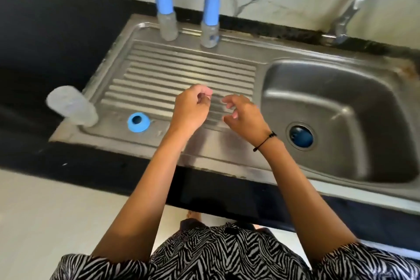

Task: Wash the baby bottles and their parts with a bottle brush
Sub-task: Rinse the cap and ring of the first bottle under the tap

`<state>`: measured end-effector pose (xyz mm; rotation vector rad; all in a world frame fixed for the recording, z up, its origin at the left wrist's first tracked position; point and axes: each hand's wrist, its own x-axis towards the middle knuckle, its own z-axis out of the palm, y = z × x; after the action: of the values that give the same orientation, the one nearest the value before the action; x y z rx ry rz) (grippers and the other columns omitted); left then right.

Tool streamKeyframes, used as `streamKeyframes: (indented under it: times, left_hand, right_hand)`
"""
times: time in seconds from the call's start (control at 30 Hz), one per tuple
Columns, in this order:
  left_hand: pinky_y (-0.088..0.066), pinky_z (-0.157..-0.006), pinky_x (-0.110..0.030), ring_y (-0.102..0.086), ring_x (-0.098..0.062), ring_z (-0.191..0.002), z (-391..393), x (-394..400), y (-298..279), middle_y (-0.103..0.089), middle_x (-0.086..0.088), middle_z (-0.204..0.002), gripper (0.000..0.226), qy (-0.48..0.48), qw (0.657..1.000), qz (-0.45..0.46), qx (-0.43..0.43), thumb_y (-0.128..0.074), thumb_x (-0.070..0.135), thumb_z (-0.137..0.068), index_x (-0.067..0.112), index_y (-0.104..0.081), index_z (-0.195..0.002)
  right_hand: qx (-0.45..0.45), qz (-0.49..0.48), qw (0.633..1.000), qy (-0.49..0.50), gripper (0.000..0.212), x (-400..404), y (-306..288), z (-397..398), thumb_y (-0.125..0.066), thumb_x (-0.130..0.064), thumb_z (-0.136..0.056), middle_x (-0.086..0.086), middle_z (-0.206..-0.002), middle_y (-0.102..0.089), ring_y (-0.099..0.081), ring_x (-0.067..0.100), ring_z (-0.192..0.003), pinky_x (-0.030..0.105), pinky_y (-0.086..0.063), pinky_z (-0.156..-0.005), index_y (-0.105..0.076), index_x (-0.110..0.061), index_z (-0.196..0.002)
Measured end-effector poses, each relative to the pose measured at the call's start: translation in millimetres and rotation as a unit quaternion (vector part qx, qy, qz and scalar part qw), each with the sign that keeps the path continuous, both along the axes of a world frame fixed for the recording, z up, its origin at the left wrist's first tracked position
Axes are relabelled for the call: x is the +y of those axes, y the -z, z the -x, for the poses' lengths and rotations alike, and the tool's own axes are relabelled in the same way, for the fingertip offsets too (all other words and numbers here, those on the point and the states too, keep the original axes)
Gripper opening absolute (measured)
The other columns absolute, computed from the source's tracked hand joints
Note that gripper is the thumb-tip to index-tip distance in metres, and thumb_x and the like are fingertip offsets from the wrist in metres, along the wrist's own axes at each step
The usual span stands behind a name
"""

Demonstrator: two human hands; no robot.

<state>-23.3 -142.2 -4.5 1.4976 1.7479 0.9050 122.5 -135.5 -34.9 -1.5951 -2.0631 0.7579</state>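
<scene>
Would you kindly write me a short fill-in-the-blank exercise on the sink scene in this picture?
1. ____ capped bottles stand upright at the back of the drainboard.
2. The loose ring on the drainboard is ____ in colour.
3. The uncapped bottle stands at the drainboard's front ____ corner.

Missing words: two; blue; left

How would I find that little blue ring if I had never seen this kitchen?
Start at the steel sink and move left onto its ribbed draining board. Near the board's front left corner lies the blue ring, flat, beside an uncapped clear bottle. Unlike the two capped bottles standing at the back, it is low, round and has a hole through its middle.
</scene>
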Motion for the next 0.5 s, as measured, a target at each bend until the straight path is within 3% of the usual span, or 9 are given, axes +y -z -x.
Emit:
streamKeyframes:
  times: [0.07,0.17,0.23,0.33,0.5]
  left_hand:
    - [-0.038,-0.076,-0.015,-0.056,-0.011,-0.091,-26,7,4,-0.064,0.004,-0.101,0.024,0.029,1.0,0.012,0.0,-0.049,0.008,-0.095,0.015,-0.067,-0.11]
    - [-0.038,-0.073,-0.013,-0.056,-0.012,-0.088,-72,16,15,-0.067,0.0,-0.101,0.023,0.081,0.996,0.029,0.007,-0.05,0.006,-0.093,0.011,-0.068,-0.106]
    - [-0.043,-0.075,-0.02,-0.057,-0.016,-0.083,-103,18,26,-0.068,-0.005,-0.099,0.022,0.119,0.991,0.054,0.011,-0.051,0.006,-0.092,0.011,-0.069,-0.103]
    - [-0.049,-0.085,-0.031,-0.063,-0.024,-0.091,-145,22,45,-0.069,-0.008,-0.098,0.021,0.164,0.982,0.091,0.014,-0.052,0.007,-0.091,0.014,-0.069,-0.1]
    - [-0.045,-0.084,-0.025,-0.062,-0.022,-0.1,-216,33,67,-0.069,-0.009,-0.105,0.022,0.214,0.965,0.148,0.035,-0.05,0.009,-0.094,0.011,-0.069,-0.105]
  right_hand:
    - [0.011,0.015,0.999,0.039,0.036,-2,2,-25,-0.06,-0.005,-0.084,0.009,-0.111,-0.057,-0.053,0.016,-0.076,0.021,-0.041,-0.078,-0.058,-0.008,-0.119]
    - [-0.007,0.034,0.996,0.084,0.03,-1,7,-71,-0.059,-0.008,-0.084,0.008,-0.109,-0.06,-0.057,0.019,-0.084,0.023,-0.041,-0.081,-0.061,-0.008,-0.114]
    - [-0.021,0.048,0.992,0.113,0.026,0,12,-102,-0.059,-0.009,-0.085,0.01,-0.109,-0.063,-0.06,0.024,-0.093,0.022,-0.04,-0.082,-0.063,-0.007,-0.111]
    - [-0.053,0.074,0.986,0.142,0.024,5,23,-144,-0.055,-0.009,-0.087,0.014,-0.111,-0.064,-0.059,0.031,-0.1,0.032,-0.042,-0.089,-0.065,-0.002,-0.108]
    - [-0.151,0.176,0.958,0.169,0.025,35,73,-230,-0.052,-0.012,-0.087,0.021,-0.113,-0.059,-0.057,0.037,-0.104,0.034,-0.046,-0.083,-0.061,0.0,-0.107]
